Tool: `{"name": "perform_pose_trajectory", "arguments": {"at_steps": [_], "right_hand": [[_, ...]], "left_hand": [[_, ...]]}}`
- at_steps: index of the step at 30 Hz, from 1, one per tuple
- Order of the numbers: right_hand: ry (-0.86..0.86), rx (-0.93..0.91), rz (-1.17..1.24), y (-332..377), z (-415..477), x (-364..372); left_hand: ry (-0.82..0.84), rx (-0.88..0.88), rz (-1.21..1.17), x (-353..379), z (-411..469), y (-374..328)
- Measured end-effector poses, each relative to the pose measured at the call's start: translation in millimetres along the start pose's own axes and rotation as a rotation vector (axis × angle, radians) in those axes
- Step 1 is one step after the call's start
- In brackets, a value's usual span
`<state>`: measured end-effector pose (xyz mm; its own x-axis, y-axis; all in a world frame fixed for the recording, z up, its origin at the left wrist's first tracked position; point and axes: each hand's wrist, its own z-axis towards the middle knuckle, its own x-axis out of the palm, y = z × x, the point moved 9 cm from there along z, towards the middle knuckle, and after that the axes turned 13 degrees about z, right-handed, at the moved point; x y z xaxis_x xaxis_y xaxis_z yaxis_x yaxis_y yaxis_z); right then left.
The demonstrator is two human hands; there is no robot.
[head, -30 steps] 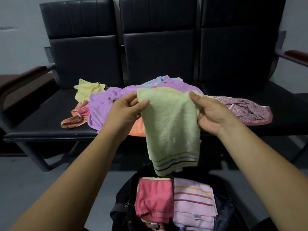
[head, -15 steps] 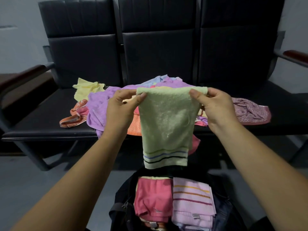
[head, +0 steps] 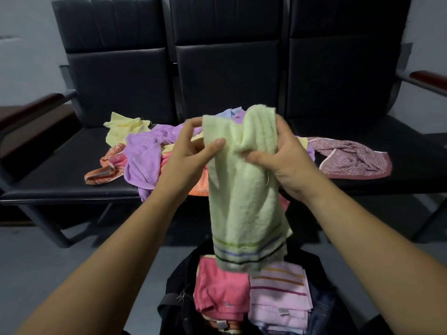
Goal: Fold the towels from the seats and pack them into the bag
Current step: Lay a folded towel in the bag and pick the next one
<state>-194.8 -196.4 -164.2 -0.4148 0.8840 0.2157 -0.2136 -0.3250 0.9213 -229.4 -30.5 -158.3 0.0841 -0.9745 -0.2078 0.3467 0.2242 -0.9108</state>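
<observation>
A light green towel (head: 244,201) with striped hem hangs in the air between my hands, above the bag. My left hand (head: 191,153) pinches its top left corner with thumb and fingers. My right hand (head: 278,155) grips the top right part, bunched into a fold beside the left corner. Below, the open black bag (head: 179,293) holds a folded pink towel (head: 220,291) and a folded lilac striped towel (head: 278,298). On the black seats (head: 60,175) lies a loose pile: a purple towel (head: 142,155), a yellow one (head: 123,129), an orange one (head: 104,172).
A maroon patterned cloth (head: 350,160) lies on the right seat. Wooden armrests stand at the left (head: 31,110) and right (head: 428,78) ends of the bench. Grey floor (head: 36,267) surrounds the bag.
My hands have come together, bringing the green towel's top corners close so it folds lengthwise and narrows. The towel now hangs lower over the bag.
</observation>
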Motion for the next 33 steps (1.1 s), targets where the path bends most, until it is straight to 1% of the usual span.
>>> {"name": "perform_pose_trajectory", "arguments": {"at_steps": [2, 3, 4, 6, 7, 9, 12, 15, 16, 17, 19, 21, 22, 24, 26, 28, 30, 32, 33], "right_hand": [[-0.067, -0.022, 0.225, 6.6, 2.0, -5.7], [-0.098, -0.02, 0.324, 8.8, 2.8, -9.7], [-0.133, -0.011, 0.388, 8.6, 4.1, -14.9], [-0.197, 0.031, 0.443, 5.2, 4.5, -24.4], [-0.224, 0.059, 0.442, 3.6, 3.1, -27.2], [-0.28, 0.102, 0.429, -1.8, 1.5, -35.5], [-0.325, 0.207, 0.399, -11.3, 1.9, -45.0], [-0.287, 0.387, 0.162, -21.9, -1.7, -52.2], [-0.269, 0.416, 0.113, -24.8, -2.6, -54.3], [-0.241, 0.443, 0.141, -26.9, -4.5, -52.2], [-0.193, 0.466, 0.338, -31.9, -5.2, -46.4], [-0.097, 0.44, 0.498, -32.4, -2.2, -37.8], [-0.061, 0.418, 0.497, -32.9, -1.5, -35.9], [-0.056, 0.357, 0.367, -34.5, -0.8, -36.2], [-0.088, 0.292, 0.272, -33.6, -0.3, -36.7], [-0.168, 0.221, 0.239, -28.0, 0.7, -43.1], [-0.237, 0.174, 0.22, -20.1, 0.6, -51.1], [-0.259, 0.155, 0.212, -14.2, -0.3, -56.7], [-0.264, 0.152, 0.197, -11.6, -1.6, -57.8]], "left_hand": [[0.038, -0.15, -0.054, 2.4, -0.4, 20.0], [0.109, -0.219, -0.032, 6.6, -2.4, 30.2], [0.216, -0.264, 0.022, 13.3, -6.4, 39.1], [0.453, -0.268, 0.136, 32.3, -18.8, 47.0], [0.495, -0.251, 0.156, 36.8, -21.3, 48.0], [0.439, -0.253, 0.058, 39.1, -20.9, 42.9], [0.302, -0.319, -0.246, 40.2, -16.4, 34.8], [0.174, -0.322, -0.389, 37.0, -9.3, 28.5], [0.127, -0.334, -0.452, 34.9, -7.7, 28.1], [0.083, -0.349, -0.514, 32.8, -6.2, 28.9], [0.026, -0.357, -0.597, 28.8, -3.5, 29.0], [-0.009, -0.372, -0.664, 25.4, -2.6, 30.7], [-0.023, -0.371, -0.705, 24.7, -2.1, 30.3], [-0.038, -0.337, -0.759, 23.2, -0.8, 26.3], [-0.033, -0.274, -0.724, 19.9, 0.5, 20.5], [-0.011, -0.218, -0.585, 14.5, 0.7, 16.9], [-0.015, -0.19, -0.326, 2.3, 0.9, 19.5], [-0.053, -0.163, -0.062, -13.8, 1.3, 23.1], [-0.073, -0.155, 0.022, -20.3, 1.5, 24.7]]}}
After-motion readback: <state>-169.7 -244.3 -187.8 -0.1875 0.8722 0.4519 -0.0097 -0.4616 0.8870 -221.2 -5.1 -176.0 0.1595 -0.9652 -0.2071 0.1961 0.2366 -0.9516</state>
